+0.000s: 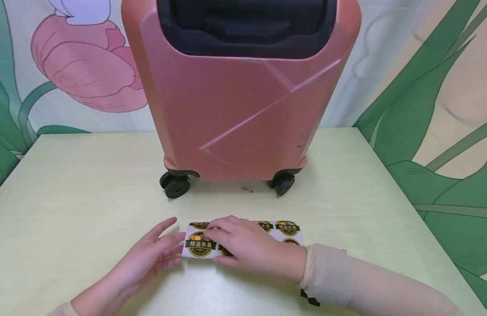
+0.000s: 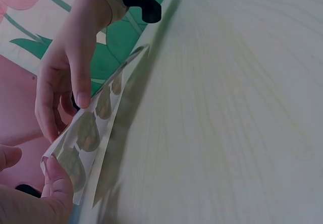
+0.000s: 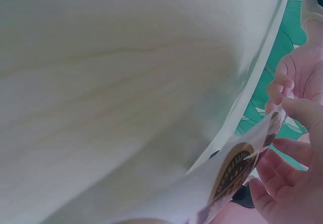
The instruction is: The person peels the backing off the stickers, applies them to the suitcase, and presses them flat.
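Note:
A white sheet of round black-and-gold fruit stickers [image 1: 200, 245] is held low over the table, its shadow falling beneath. My right hand [image 1: 247, 245] lies across its middle and grips it, fingers over the top and thumb at the near edge. At the left end, my left hand [image 1: 148, 256] has its fingers spread and fingertips touching the sheet's edge. The left wrist view shows the sticker sheet [image 2: 88, 133] from the side, with the left fingertips [image 2: 58, 178] against its near end. In the right wrist view the sheet [image 3: 234, 171] slants up toward the left hand [image 3: 303, 75].
Beyond the hands a pink suitcase [image 1: 243, 114] stands on the pale table [image 1: 69, 188] on black wheels [image 1: 176, 186]. A few small dark specks [image 1: 246, 189] lie between its wheels. Behind it hangs a backdrop [image 1: 409, 101] printed with leaves and flowers.

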Demonstrator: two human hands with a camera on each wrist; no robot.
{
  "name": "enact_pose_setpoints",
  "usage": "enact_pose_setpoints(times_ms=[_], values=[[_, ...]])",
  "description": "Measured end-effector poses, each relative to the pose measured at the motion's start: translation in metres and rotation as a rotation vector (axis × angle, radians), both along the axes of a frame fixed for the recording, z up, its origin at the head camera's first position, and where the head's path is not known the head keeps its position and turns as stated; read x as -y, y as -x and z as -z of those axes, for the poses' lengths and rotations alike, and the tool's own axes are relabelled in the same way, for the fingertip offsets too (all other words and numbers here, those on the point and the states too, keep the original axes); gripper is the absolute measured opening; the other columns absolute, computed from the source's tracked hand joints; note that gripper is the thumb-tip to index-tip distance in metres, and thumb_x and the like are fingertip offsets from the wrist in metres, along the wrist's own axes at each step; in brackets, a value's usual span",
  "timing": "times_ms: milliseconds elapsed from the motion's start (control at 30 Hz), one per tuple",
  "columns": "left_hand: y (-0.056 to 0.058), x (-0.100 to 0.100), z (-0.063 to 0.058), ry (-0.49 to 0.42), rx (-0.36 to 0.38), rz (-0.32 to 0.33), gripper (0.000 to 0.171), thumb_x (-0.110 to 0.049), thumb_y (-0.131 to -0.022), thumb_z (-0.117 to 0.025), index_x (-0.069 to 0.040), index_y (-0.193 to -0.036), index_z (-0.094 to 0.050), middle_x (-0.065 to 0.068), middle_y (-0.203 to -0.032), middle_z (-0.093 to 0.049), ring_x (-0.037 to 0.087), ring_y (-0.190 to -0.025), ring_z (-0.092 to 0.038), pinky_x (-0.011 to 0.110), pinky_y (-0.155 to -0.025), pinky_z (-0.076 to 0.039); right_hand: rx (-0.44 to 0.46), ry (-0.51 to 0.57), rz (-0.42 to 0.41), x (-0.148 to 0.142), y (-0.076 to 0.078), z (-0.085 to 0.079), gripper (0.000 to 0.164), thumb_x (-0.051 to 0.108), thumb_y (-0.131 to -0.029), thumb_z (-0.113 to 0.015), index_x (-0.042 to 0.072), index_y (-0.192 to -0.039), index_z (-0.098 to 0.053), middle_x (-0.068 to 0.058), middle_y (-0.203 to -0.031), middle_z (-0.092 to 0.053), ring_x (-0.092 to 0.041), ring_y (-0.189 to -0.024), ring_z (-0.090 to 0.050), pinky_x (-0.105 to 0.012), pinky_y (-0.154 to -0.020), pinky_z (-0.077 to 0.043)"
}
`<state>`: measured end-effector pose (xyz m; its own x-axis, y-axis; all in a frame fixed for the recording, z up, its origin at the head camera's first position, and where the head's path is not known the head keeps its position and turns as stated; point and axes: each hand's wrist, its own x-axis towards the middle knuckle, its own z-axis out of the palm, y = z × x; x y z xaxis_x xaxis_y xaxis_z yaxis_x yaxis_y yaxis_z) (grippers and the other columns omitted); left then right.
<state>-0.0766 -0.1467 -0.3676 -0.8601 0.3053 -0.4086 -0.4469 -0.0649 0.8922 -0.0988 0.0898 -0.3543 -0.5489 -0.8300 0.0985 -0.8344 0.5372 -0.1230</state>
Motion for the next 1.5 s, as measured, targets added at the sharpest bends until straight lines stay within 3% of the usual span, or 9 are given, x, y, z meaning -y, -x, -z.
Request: enact_pose_setpoints(times_ms=[133,300,533,667,1067,1500], values=[[-0.0019,-0.0014,0.0025,-0.045,0.017,0.002,0.068,-0.015,-0.092,-0.055,0.001,-0.142,-0.012,0.01,-0.106,-0.059,0.013,-0.087,-0.061,0.022,-0.072,-0.05,-0.004,0.001,-0.003,0.0005,-0.0009,0.002,0.048,0.038,-0.09,-0.059,0.013,-0.131,-0.053,0.0,-0.128,-0.052,-0.014,-0.115,-0.049,-0.03,-0.095,-0.041],[-0.0037,-0.0013,0.0057,-0.065,0.037,0.019,0.06,-0.014,-0.091,-0.056,0.006,-0.135,-0.019,0.006,-0.099,-0.058,0.008,-0.08,-0.058,0.02,-0.068,-0.05,0.003,0.02,-0.005,0.0005,-0.001,0.0034,0.047,0.037,-0.09,-0.059,0.013,-0.131,-0.053,0.002,-0.127,-0.052,-0.013,-0.115,-0.049,-0.029,-0.095,-0.041],[-0.0048,-0.0007,0.0091,-0.051,0.014,0.149,0.049,-0.015,-0.091,-0.058,0.009,-0.127,-0.035,0.007,-0.106,-0.06,0.013,-0.087,-0.056,0.022,-0.07,-0.049,-0.002,0.025,0.001,0.0009,-0.0002,0.0023,0.047,0.037,-0.091,-0.058,0.014,-0.131,-0.053,0.001,-0.128,-0.052,-0.013,-0.115,-0.049,-0.029,-0.097,-0.04],[-0.0058,-0.0012,0.0096,-0.026,0.001,0.188,0.045,-0.018,-0.092,-0.058,0.009,-0.124,-0.041,0.005,-0.101,-0.06,0.014,-0.089,-0.054,0.024,-0.071,-0.049,0.002,0.036,-0.001,0.0004,0.0001,0.0023,0.046,0.035,-0.091,-0.058,0.014,-0.131,-0.053,0.001,-0.128,-0.052,-0.013,-0.115,-0.049,-0.028,-0.096,-0.04],[-0.0059,-0.0028,0.0106,0.01,-0.044,0.205,0.021,-0.019,-0.094,-0.056,0.0,-0.102,-0.055,0.003,-0.09,-0.058,0.012,-0.081,-0.054,0.024,-0.067,-0.049,0.012,0.048,-0.005,-0.0011,0.002,-0.0002,0.044,0.032,-0.091,-0.058,0.013,-0.131,-0.053,0.002,-0.128,-0.052,-0.012,-0.116,-0.049,-0.028,-0.097,-0.038],[-0.0071,-0.0091,0.0076,0.039,-0.077,0.17,0.026,-0.023,-0.092,-0.059,0.001,-0.1,-0.055,0.006,-0.089,-0.058,0.015,-0.081,-0.054,0.026,-0.069,-0.049,0.046,0.102,0.036,0.0012,-0.0002,-0.0056,0.042,0.033,-0.09,-0.06,0.016,-0.128,-0.057,0.002,-0.125,-0.054,-0.012,-0.113,-0.05,-0.028,-0.094,-0.042]])
